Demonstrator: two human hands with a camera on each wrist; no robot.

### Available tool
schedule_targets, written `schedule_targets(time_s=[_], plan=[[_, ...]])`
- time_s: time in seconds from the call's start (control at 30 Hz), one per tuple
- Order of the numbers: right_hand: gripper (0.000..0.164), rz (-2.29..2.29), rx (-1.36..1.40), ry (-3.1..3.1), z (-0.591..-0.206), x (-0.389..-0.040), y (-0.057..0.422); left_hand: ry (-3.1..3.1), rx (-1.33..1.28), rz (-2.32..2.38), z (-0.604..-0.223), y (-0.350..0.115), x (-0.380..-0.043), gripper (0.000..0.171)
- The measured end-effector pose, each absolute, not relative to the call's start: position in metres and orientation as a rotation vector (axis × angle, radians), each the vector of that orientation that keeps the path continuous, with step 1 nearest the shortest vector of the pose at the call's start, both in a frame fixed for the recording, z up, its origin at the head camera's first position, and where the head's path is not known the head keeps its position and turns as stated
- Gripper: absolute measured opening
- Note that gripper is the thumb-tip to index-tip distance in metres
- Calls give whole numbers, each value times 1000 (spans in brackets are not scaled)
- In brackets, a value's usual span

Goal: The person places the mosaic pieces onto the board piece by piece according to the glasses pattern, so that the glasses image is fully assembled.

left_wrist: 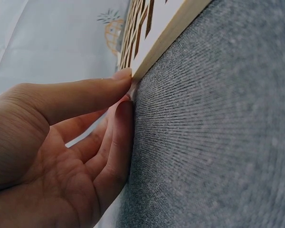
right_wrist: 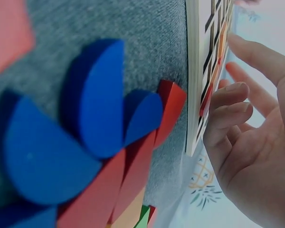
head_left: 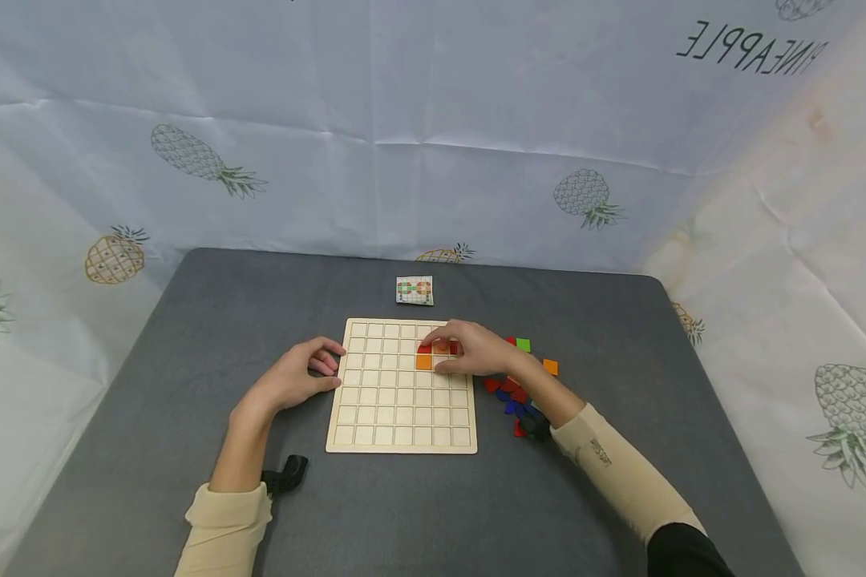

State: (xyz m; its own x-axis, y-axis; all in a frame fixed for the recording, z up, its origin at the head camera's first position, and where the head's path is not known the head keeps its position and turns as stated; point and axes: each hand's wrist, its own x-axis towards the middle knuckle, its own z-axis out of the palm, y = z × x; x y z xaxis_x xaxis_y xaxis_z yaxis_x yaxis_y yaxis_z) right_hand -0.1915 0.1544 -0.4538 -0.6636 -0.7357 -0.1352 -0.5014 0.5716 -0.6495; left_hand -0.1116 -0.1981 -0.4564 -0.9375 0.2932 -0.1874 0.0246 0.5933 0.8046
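A pale wooden grid board (head_left: 386, 417) lies flat on the grey table. At its left edge is my left hand (head_left: 296, 377), thumb and fingertips against the side; the left wrist view shows the thumb tip (left_wrist: 123, 74) at the wooden edge. My right hand (head_left: 479, 350) reaches over the board's upper right, its fingers bent around a small group of coloured tiles. An orange square tile (head_left: 423, 362) and a red tile (head_left: 424, 349) show beside its fingers, with more red and orange pieces partly hidden under the hand. A gap shows between thumb and fingers in the right wrist view.
Right of the board lies a loose pile of pieces, with blue half-rounds (right_wrist: 102, 99), red pieces (right_wrist: 171, 111), a green square (head_left: 523, 344) and an orange square (head_left: 551, 367). A small printed pattern card (head_left: 414, 291) sits behind the board. Pineapple-print cloth (head_left: 404, 176) hangs behind the table.
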Motion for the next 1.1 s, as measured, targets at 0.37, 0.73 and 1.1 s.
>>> schedule_targets(time_s=[0.37, 0.73, 1.1], plan=[[46, -888, -960, 2412, -447, -184, 185, 2533, 238, 1250, -460, -200, -114, 42], [49, -907, -845, 2413, -446, -176, 220, 2526, 238, 1251, -460, -200, -116, 42], [47, -909, -771, 2364, -449, -163, 239, 2523, 241, 1251, -461, -202, -117, 41]])
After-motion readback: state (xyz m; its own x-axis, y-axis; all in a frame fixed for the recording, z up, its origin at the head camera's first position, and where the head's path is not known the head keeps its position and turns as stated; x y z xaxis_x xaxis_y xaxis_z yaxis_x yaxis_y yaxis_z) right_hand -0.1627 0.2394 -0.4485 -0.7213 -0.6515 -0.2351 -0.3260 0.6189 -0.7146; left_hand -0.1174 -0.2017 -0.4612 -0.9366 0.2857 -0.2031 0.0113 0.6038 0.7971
